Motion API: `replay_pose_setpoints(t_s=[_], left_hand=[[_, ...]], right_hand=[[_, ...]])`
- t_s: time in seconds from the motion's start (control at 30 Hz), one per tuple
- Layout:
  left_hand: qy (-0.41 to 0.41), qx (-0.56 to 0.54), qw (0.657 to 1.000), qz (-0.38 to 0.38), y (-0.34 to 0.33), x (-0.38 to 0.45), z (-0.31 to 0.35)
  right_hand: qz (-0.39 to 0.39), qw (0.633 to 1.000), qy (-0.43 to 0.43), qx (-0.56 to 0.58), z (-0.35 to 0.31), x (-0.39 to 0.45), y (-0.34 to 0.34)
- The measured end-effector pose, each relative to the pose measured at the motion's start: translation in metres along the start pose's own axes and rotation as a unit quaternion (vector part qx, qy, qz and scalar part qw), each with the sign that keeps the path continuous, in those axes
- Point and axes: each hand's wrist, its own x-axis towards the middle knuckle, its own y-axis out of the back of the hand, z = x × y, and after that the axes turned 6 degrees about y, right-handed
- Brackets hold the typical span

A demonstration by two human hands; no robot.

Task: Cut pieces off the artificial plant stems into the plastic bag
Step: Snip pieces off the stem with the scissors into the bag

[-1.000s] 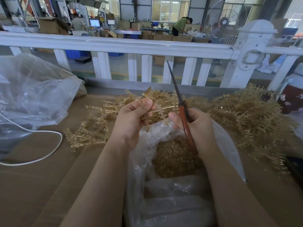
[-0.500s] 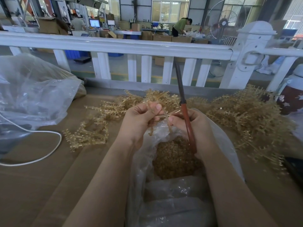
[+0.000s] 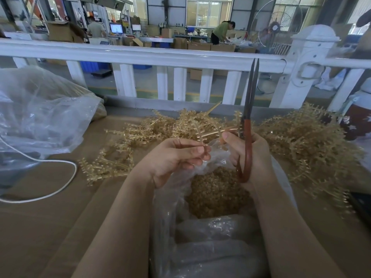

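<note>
My right hand [image 3: 251, 151] grips red-handled shears [image 3: 248, 125], blades upright and nearly together. Its thumb also pins a bare golden stem [image 3: 212, 133] that arcs up and left. My left hand [image 3: 176, 157] pinches a small thin piece of stem between thumb and fingers, just above the mouth of the clear plastic bag [image 3: 220, 247]. Cut golden pieces [image 3: 216, 193] fill the bottom of the bag. Heaps of golden artificial plant stems [image 3: 305, 149] lie on the table behind and to the right, with a smaller cluster [image 3: 108, 165] at the left.
A large crumpled clear bag [image 3: 40, 117] and a white cord [image 3: 50, 183] occupy the left of the brown table [image 3: 50, 227]. A white railing [image 3: 140, 55] runs along the far edge. A patterned bottle [image 3: 359, 121] stands at the right. People work in the background.
The shears have swung more upright and moved right. My hands have drawn apart; the left hand now holds only a small piece while the long stem stays with the right hand.
</note>
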Motion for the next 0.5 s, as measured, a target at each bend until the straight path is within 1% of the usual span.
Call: replay_pose_setpoints(t_s=[0.27,0.37,0.5], left_hand=[[-0.011,-0.037,0.999,-0.010,-0.0017,-0.0001,0.0005],[-0.031,-0.085,0.996,0.011,-0.0013,0.0006,0.0003],[-0.060,-0.155,0.984,0.060,-0.0003,0.0018,0.0007]], right_hand=[[0.030,0.999,0.002,-0.023,0.0036,0.0012,-0.0006],[0.039,0.999,0.011,-0.022,0.0030,0.0008,-0.0030],[0.061,0.993,0.022,-0.097,0.0066,0.0011,-0.0024]])
